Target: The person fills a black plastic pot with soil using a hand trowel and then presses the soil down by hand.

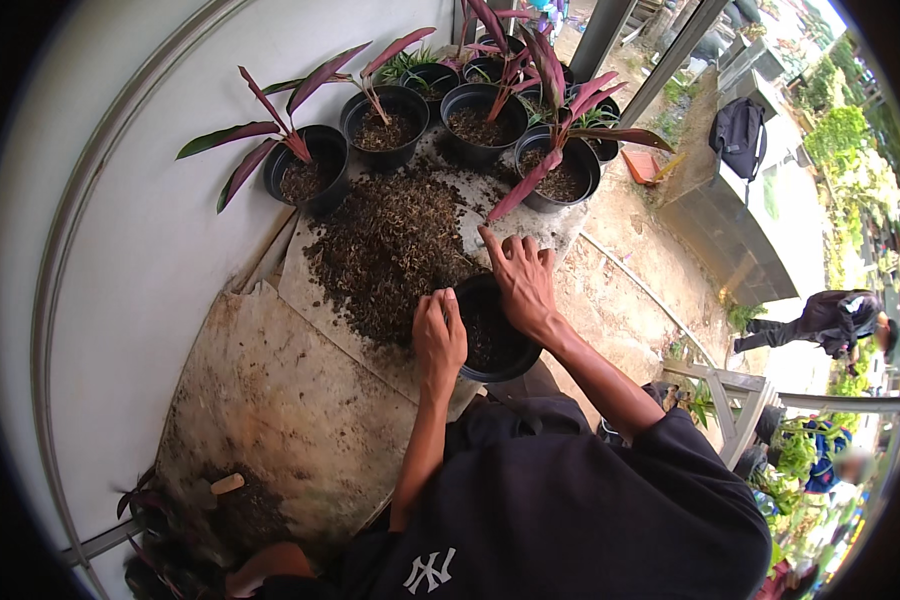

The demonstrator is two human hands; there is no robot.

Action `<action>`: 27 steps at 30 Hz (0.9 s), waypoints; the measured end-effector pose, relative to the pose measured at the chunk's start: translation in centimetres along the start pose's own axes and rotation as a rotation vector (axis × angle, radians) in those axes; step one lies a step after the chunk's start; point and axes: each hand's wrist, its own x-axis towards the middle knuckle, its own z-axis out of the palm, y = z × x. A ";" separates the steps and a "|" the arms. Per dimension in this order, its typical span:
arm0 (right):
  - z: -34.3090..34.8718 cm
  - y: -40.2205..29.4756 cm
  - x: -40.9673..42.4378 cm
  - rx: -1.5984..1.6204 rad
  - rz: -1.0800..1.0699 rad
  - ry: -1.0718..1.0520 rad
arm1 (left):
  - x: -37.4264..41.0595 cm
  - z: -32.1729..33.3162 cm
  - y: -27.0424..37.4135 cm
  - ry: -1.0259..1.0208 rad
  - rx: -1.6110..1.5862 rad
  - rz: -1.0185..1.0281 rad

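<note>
A black plastic plant pot (487, 330) with dark soil low inside stands before me, near my body. My left hand (440, 334) rests at its left rim, fingers bent; whether it grips the rim cannot be told. At the upper right of the pot, my right hand (523, 281) has its index finger extended, its tip by the drooping tip of a reddish leaf (529, 184). Its other fingers are curled, and the wrist crosses the pot's rim. A heap of loose brown potting mix (394, 255) lies just beyond the left hand.
Several potted plants with reddish leaves, one in a black pot (307, 169), stand behind the heap. A trowel with a wooden handle (227, 484) lies at lower left. A white wall (157, 112) borders the left. A person in dark clothes (832, 322) is outside at right.
</note>
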 end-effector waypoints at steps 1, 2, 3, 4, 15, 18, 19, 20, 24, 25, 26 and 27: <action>0.0 -0.1 0.1 -0.010 -0.021 0.025 | 0.0 -0.1 0.2 -0.001 0.000 -0.002; 1.6 0.1 0.3 -0.053 -0.064 0.068 | 0.0 -0.1 0.3 -0.003 -0.001 -0.003; 2.4 0.2 0.4 -0.061 -0.067 0.029 | 0.0 -0.1 0.3 0.006 -0.007 0.003; 3.1 0.3 0.4 -0.069 -0.069 -0.010 | 0.0 0.0 0.3 0.015 -0.014 0.009; 2.0 -1.2 1.4 0.050 -0.100 0.065 | -0.1 0.3 -0.3 0.036 -0.014 0.021; 4.2 -0.9 1.3 -0.032 -0.116 0.035 | 0.0 0.4 -0.1 0.039 -0.017 0.024; 4.6 -0.8 1.3 -0.053 -0.128 0.010 | 0.0 0.1 0.1 0.024 -0.007 0.005; 4.9 -0.7 1.2 -0.049 -0.138 0.003 | 0.0 0.0 0.2 0.009 0.003 -0.014; 4.0 -0.7 1.3 0.025 -0.169 -0.009 | -0.1 -0.1 0.0 0.002 -0.004 -0.021; 3.7 -0.7 1.4 0.060 -0.173 -0.007 | -0.1 -0.2 0.0 -0.007 -0.008 -0.029; 3.5 -0.9 1.7 0.042 -0.197 0.045 | -0.1 -0.2 0.0 -0.015 -0.011 -0.038; 3.4 -1.1 1.8 0.025 -0.216 0.094 | -0.1 -0.1 0.0 -0.001 -0.023 -0.031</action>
